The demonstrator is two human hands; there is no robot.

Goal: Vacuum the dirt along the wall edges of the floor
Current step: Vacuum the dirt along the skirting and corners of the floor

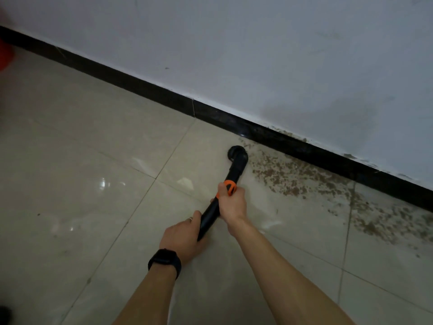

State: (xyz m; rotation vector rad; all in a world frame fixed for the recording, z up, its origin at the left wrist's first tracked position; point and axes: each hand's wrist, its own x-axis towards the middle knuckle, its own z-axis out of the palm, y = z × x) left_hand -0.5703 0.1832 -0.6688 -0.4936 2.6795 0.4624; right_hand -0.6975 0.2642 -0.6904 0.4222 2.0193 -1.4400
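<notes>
Centre frame, vacuum wand (235,168) looks rigid and light; right hand (232,204) grips it at the orange collar (230,186), left hand (185,235) wraps it lower, nozzle (237,153) just beside dirt (293,175).

Both forearms are showing bare right down to the bottom of the shot, left forearm (150,299) and right forearm (288,277); the left wrist is wearing a black watch (164,260), its band looking wide and matte, its dark rectangular face showing nothing readable; the left hand (181,238) is wearing a thin pale ring (190,218), which finger I cannot tell; the right hand (232,205) is showing bare.
</notes>
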